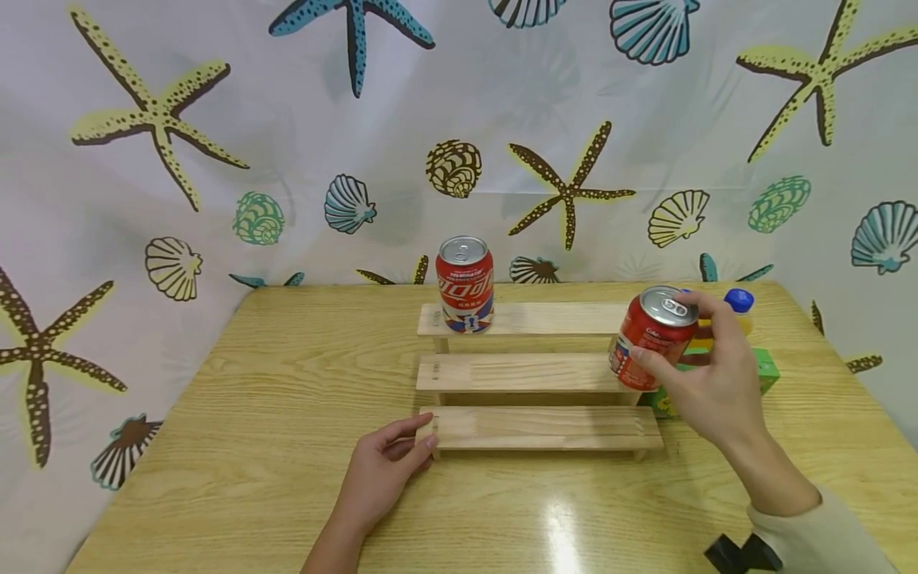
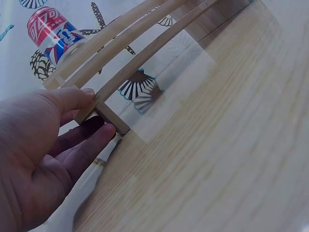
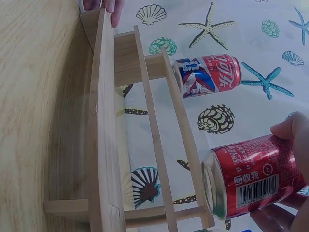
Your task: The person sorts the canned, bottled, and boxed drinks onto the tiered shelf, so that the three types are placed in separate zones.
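Note:
My right hand [image 1: 720,383] grips a red soda can [image 1: 656,339], thumb on one side and fingers on the other. The can tilts slightly near the right end of a three-tier wooden step rack [image 1: 541,428]; in the right wrist view its silver base is close by the top tier. With thumb above and fingers below, my left hand [image 1: 383,470] pinches the left end of the rack's lowest tier, seen closely in the left wrist view. A second red soda can [image 1: 464,287] stands upright on the left end of the top tier.
Behind my right hand and right of the rack are a green box [image 1: 767,371] and a bottle with a blue cap [image 1: 739,300], both partly hidden. A wood-grain table [image 1: 287,383] lies under everything. A sheet printed with starfish and shells [image 1: 402,143] hangs behind it.

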Available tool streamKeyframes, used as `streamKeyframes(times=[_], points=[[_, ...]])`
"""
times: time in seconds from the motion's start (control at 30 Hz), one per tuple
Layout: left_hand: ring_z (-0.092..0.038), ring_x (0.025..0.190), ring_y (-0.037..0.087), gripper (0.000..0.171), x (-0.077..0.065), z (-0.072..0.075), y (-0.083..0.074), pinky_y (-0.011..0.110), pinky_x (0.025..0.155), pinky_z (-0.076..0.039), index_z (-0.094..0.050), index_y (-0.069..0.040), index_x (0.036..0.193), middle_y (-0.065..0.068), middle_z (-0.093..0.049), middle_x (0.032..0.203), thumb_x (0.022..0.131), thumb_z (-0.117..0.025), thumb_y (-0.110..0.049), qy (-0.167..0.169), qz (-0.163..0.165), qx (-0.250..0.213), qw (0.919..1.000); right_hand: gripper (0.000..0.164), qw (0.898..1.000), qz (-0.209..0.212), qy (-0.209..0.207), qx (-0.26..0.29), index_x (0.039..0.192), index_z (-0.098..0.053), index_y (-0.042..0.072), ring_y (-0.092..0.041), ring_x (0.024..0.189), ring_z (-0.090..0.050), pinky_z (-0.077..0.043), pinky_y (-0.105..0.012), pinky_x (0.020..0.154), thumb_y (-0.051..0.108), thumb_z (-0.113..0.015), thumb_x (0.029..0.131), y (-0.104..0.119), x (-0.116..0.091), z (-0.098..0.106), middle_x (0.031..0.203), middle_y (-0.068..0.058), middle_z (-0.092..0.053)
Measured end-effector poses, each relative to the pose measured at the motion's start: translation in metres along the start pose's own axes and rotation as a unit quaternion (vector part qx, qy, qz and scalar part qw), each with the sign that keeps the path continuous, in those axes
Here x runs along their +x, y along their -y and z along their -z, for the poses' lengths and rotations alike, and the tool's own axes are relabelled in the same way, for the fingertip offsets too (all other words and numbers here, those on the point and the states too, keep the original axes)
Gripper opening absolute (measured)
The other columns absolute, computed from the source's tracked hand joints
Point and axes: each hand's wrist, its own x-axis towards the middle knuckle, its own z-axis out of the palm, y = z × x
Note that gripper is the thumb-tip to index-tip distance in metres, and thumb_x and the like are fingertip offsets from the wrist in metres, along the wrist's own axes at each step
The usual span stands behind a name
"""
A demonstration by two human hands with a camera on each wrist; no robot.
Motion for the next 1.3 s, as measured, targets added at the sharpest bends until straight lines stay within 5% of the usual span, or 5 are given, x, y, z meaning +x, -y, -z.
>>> streamKeyframes(times=[1.3], points=[[-0.072, 0.093, 0.017, 0.038, 0.002, 0.002, 0.003, 0.025, 0.079, -0.063, -0.070, -0.013, 0.126, 0.010, -0.064, 0.132, 0.089, -0.078, -0.018, 0.006, -0.007, 0.003, 1.0000, 0.064, 1.000, 0.002, -0.016, 0.004, 0.139, -0.048, 0.014, -0.018, 0.100, -0.050, -0.050, -0.015, 0.068, 0.020, -0.080, 0.084, 0.009, 0.046, -0.024, 0.131, -0.009, -0.056]])
